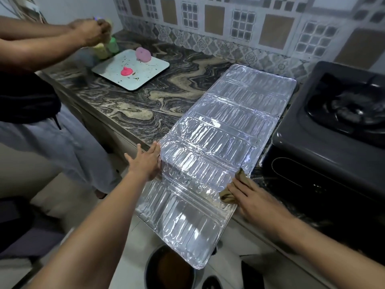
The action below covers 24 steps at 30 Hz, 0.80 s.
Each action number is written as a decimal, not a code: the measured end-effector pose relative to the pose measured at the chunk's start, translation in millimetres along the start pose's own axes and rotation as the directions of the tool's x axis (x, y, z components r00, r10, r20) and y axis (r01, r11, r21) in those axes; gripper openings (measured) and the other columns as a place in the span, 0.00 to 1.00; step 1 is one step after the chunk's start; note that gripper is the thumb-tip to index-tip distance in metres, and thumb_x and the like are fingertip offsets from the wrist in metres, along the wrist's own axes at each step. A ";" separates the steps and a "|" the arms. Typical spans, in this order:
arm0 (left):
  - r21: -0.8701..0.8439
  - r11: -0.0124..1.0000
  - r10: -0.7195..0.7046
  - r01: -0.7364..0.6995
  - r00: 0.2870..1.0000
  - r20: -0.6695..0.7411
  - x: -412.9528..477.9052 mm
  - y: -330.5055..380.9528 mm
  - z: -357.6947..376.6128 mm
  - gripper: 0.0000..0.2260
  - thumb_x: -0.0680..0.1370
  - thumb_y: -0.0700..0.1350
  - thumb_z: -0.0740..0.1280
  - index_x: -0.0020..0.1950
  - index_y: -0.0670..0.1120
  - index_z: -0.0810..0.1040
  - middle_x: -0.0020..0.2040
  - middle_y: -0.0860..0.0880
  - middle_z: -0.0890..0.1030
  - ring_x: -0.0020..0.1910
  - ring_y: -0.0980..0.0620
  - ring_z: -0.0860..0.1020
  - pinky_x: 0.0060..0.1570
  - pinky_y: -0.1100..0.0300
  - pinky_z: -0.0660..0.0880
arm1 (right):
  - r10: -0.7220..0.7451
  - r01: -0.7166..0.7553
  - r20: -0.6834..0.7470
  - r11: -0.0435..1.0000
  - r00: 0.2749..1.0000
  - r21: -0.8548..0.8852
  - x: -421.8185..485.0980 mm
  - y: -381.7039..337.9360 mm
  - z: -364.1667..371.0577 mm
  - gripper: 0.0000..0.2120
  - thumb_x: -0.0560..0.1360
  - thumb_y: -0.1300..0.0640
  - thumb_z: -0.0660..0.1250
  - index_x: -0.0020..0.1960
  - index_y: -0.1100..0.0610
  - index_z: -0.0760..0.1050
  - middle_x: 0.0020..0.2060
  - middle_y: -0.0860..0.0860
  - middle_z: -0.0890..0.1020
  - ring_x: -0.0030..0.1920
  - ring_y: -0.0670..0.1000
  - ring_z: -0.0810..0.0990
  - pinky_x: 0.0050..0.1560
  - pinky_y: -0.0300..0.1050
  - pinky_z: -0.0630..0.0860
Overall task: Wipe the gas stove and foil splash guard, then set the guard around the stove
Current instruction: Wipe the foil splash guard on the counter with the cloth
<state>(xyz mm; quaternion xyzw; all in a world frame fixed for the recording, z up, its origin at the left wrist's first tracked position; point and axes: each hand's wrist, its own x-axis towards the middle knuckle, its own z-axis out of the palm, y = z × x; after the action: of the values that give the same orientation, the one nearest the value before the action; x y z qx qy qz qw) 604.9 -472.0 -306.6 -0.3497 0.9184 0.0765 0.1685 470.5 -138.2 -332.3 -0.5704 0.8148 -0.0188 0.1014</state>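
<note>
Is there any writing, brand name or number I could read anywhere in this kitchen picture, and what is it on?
None can be read.
Gas stove: faint marks on its front panel, too small and dark to read.
Foil splash guard: embossed ridges only, no writing.
Bottles near the other person: blurred, no label legible.

A home kitchen is showing itself here; a marbled stone worktop (pixel 145 97) is running along a wall (pixel 239 24) covered in patterned tiles; a dark gas stove (pixel 333 130) is sitting on the worktop at the right, its burner ring catching the light; a ribbed foil splash guard (pixel 212 147) is lying flat just beside it, overhanging the front edge; farther back a white tray (pixel 133 69) is carrying pink lumps, with yellow and green bottles (pixel 106 47) standing next to it, where a second person (pixel 41 90) is working.
</note>
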 end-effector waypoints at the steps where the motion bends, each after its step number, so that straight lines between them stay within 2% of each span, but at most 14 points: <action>1: -0.035 0.999 0.003 -0.003 1.000 0.001 0.6 -2.2 0.1 0.29 0.84 0.55 0.52 0.81 0.54 0.42 0.81 0.56 0.42 0.79 0.35 0.44 0.68 0.22 0.46 | 0.005 -0.005 -0.015 1.000 1.000 -0.003 -2.4 0.8 -1.9 0.27 0.73 0.50 0.64 0.70 0.57 0.71 0.68 0.56 0.77 0.67 0.61 0.73 0.53 0.57 0.81; 2: -0.080 0.997 0.006 -0.006 1.000 -0.005 1.0 -5.7 0.4 0.27 0.84 0.55 0.51 0.81 0.55 0.43 0.81 0.57 0.42 0.79 0.36 0.47 0.68 0.23 0.48 | 0.014 -0.014 -0.040 1.000 0.999 -0.003 -4.0 0.0 -5.2 0.25 0.73 0.49 0.62 0.68 0.55 0.73 0.65 0.54 0.79 0.60 0.59 0.74 0.49 0.55 0.81; 4: -0.163 0.986 0.008 -0.019 0.998 -0.067 1.2 -16.0 4.2 0.25 0.84 0.55 0.51 0.81 0.57 0.48 0.82 0.57 0.44 0.79 0.39 0.54 0.69 0.25 0.54 | 0.011 -0.011 -0.091 1.000 0.996 0.001 -2.4 -5.4 -16.5 0.21 0.75 0.48 0.57 0.64 0.54 0.76 0.63 0.52 0.80 0.53 0.56 0.73 0.50 0.54 0.79; 6: -0.260 0.965 -0.030 -0.021 0.981 -0.191 -3.0 -25.3 10.4 0.25 0.84 0.53 0.53 0.81 0.56 0.51 0.82 0.54 0.49 0.76 0.42 0.62 0.69 0.31 0.62 | -0.038 0.042 -0.134 0.999 0.990 0.024 7.3 -17.7 -33.0 0.18 0.79 0.52 0.58 0.67 0.53 0.75 0.66 0.51 0.77 0.56 0.56 0.73 0.57 0.52 0.77; 8: -0.391 0.920 -0.121 0.002 0.953 -0.279 -8.6 -31.7 19.0 0.25 0.83 0.51 0.56 0.80 0.54 0.56 0.79 0.49 0.61 0.73 0.43 0.67 0.68 0.37 0.67 | -0.117 0.127 -0.157 0.990 0.981 0.060 27.9 -35.5 -47.2 0.18 0.81 0.57 0.60 0.71 0.53 0.71 0.68 0.50 0.73 0.59 0.55 0.71 0.59 0.50 0.73; 10: -0.487 0.871 -0.219 0.062 0.936 -0.274 -8.5 -38.8 26.1 0.24 0.82 0.51 0.58 0.78 0.51 0.62 0.73 0.45 0.73 0.69 0.41 0.71 0.66 0.42 0.70 | -0.188 0.206 -0.194 0.975 0.963 0.078 58.7 -61.0 -56.8 0.18 0.82 0.58 0.60 0.71 0.54 0.70 0.67 0.52 0.74 0.58 0.56 0.71 0.57 0.51 0.73; 13: -0.566 0.820 -0.262 0.084 0.935 -0.240 -0.5 -44.9 29.6 0.21 0.80 0.58 0.59 0.70 0.52 0.73 0.63 0.46 0.80 0.63 0.41 0.76 0.62 0.47 0.73 | -0.259 0.280 -0.227 0.958 0.939 0.062 109.4 -99.9 -57.1 0.16 0.81 0.60 0.60 0.69 0.57 0.71 0.66 0.54 0.75 0.57 0.59 0.73 0.52 0.56 0.75; 16: -0.660 0.750 -0.297 0.050 0.916 -0.269 11.1 -40.8 24.2 0.13 0.79 0.57 0.62 0.56 0.52 0.81 0.54 0.48 0.85 0.57 0.44 0.80 0.55 0.55 0.74 | -0.305 0.317 -0.244 0.948 0.921 0.011 148.9 -123.7 -44.2 0.14 0.80 0.59 0.63 0.65 0.58 0.74 0.64 0.56 0.75 0.57 0.60 0.73 0.49 0.55 0.75; 18: -0.671 0.739 -0.303 0.063 0.920 -0.247 20.2 -41.2 18.9 0.13 0.79 0.57 0.63 0.52 0.52 0.83 0.50 0.47 0.85 0.55 0.43 0.80 0.54 0.54 0.76 | -0.324 0.331 -0.221 0.944 0.920 -0.005 167.1 -129.8 -31.8 0.16 0.79 0.61 0.64 0.66 0.59 0.75 0.67 0.56 0.74 0.61 0.60 0.72 0.51 0.55 0.77; 21: -0.665 0.744 -0.263 0.072 0.945 -0.192 30.8 -47.2 19.1 0.10 0.78 0.58 0.65 0.46 0.54 0.82 0.47 0.49 0.86 0.52 0.45 0.81 0.55 0.51 0.77 | -0.346 0.348 -0.192 0.937 0.919 -0.022 176.9 -125.6 -10.8 0.18 0.79 0.59 0.63 0.69 0.59 0.74 0.70 0.56 0.74 0.70 0.60 0.69 0.59 0.55 0.77; 24: -0.715 0.697 -0.274 0.051 0.941 -0.200 35.1 -49.0 27.3 0.10 0.76 0.58 0.68 0.43 0.53 0.81 0.39 0.51 0.84 0.44 0.47 0.81 0.48 0.51 0.80 | -0.375 0.369 -0.161 0.927 0.913 -0.065 171.7 -117.0 6.4 0.23 0.79 0.57 0.65 0.73 0.59 0.70 0.72 0.56 0.73 0.75 0.60 0.65 0.69 0.57 0.71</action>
<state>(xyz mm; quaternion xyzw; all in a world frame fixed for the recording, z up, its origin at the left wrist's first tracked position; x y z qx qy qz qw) 620.1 -523.0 -345.9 -0.4751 0.7997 0.3509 -0.1077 523.6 -338.7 -346.2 -0.7129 0.6973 -0.0728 0.0166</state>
